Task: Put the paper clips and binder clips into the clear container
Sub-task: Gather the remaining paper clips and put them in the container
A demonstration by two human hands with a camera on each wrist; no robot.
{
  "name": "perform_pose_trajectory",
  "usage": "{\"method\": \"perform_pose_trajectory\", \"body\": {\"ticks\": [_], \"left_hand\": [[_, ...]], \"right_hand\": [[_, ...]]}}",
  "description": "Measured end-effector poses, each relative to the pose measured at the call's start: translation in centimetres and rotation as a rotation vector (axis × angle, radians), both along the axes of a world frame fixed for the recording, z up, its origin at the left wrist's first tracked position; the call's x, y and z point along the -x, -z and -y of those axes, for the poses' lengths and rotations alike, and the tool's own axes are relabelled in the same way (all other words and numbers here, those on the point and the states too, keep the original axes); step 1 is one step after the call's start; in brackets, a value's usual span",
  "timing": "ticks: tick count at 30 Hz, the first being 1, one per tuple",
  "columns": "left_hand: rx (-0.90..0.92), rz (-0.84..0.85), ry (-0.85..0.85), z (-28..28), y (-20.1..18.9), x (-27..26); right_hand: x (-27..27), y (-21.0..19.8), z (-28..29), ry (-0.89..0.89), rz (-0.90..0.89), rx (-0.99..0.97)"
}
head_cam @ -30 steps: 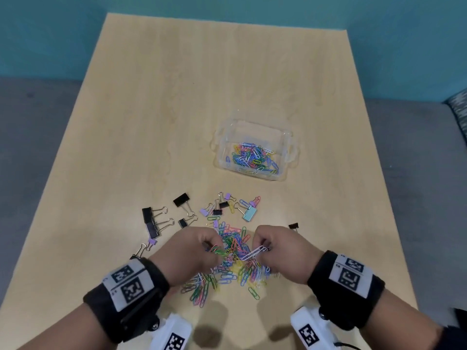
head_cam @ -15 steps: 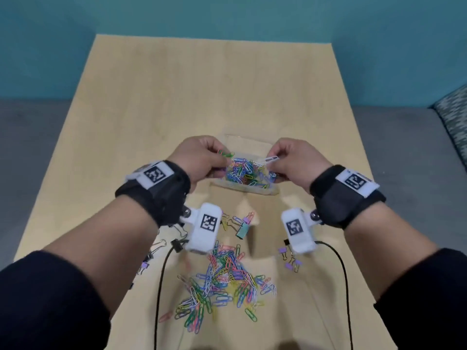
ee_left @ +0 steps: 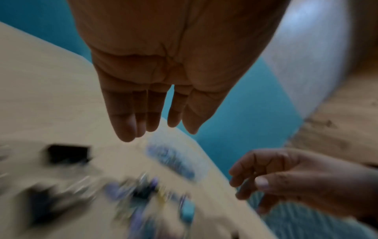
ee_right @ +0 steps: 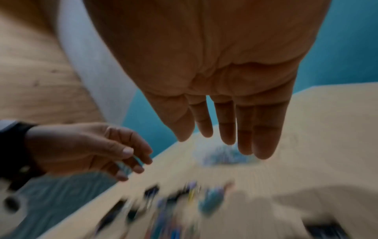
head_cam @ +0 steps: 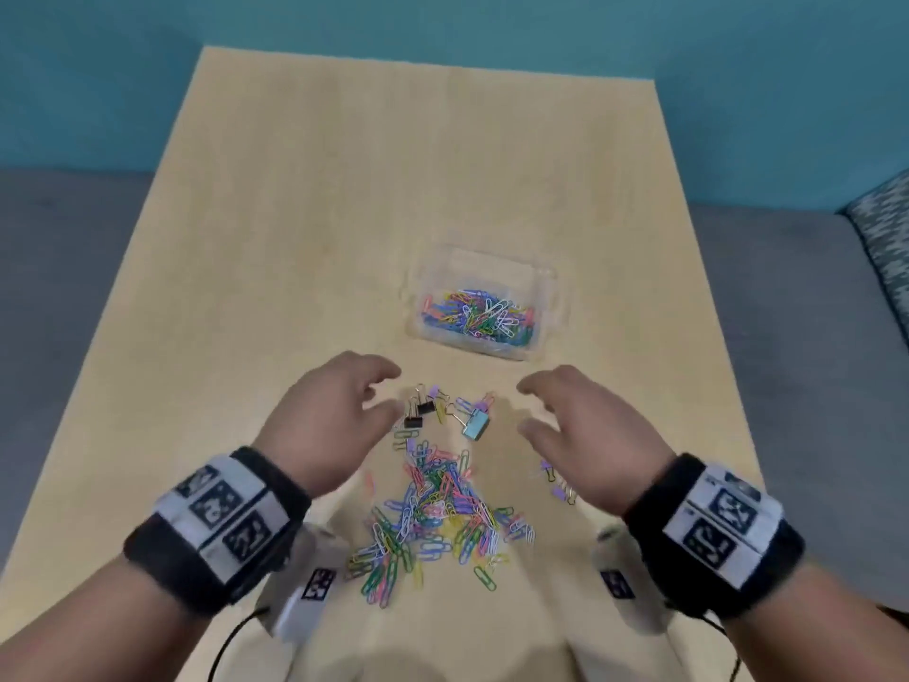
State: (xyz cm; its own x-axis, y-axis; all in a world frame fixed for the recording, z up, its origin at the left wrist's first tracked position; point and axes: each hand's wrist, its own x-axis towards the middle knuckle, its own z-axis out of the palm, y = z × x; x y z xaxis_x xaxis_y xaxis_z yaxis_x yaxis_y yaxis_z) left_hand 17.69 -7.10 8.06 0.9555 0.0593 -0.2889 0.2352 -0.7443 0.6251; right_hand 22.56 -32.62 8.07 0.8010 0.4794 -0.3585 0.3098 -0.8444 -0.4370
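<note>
The clear container (head_cam: 546, 283) stands right of the table's middle and holds a layer of coloured paper clips (head_cam: 477, 319). A loose pile of paper clips (head_cam: 438, 509) lies nearer to me. Several binder clips (head_cam: 425, 408), one of them teal (head_cam: 476, 425), lie between pile and container. Small purple binder clips (head_cam: 558, 482) lie to the right. My left hand (head_cam: 388, 393) and right hand (head_cam: 524, 407) hover on either side of the binder clips, fingers spread and holding nothing. The wrist views show straight fingers on the left hand (ee_left: 159, 132) and the right hand (ee_right: 223, 142); the table there is blurred.
The wooden table (head_cam: 295, 238) is bare beyond and left of the container. Grey floor surrounds it, with a teal wall behind. A patterned cushion (head_cam: 885, 228) shows at the far right. Black binder clips (ee_left: 67, 153) lie left of the pile, hidden by my left arm in the head view.
Half a second ago both hands held paper clips over the container. Now they have drawn back toward me, with nothing in them, and the container holds more clips.
</note>
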Motion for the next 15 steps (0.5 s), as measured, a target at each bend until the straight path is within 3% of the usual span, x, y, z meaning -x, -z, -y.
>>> {"method": "perform_pose_trajectory", "body": {"ticks": [3, 6, 15], "left_hand": [[-0.179, -0.092, 0.179, 0.5, 2.7, 8.1], [-0.301, -0.139, 0.296, 1.6, 5.6, 13.3], [-0.378, -0.019, 0.275, 4.1, 8.5, 13.5]], "right_hand": [[7.4, 2.7, 0.9, -0.215, -0.042, 0.096], [12.2, 5.2, 0.9, -0.295, 0.008, 0.174], [12.7, 7.2, -3.0, -0.215, 0.071, 0.18]]}}
